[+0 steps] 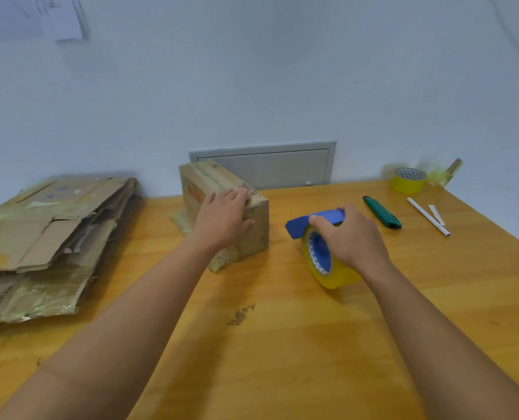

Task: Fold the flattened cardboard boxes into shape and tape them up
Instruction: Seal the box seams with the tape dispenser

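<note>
Folded box (222,204) stands on the table (267,344) at centre, toward 12 o'clock from us, flaps splayed at its base. Our left hand (223,221) lies over its near top corner, fingers straight, thumb down the side. At 3 o'clock of the box, our right hand (353,236) grips the blue tape dispenser (316,221) with its yellow roll. Flattened boxes (49,237) stacked at 9 o'clock. Toward 2 o'clock: green cutter (382,212), white pen (428,216), spare tape roll (408,180).
</note>
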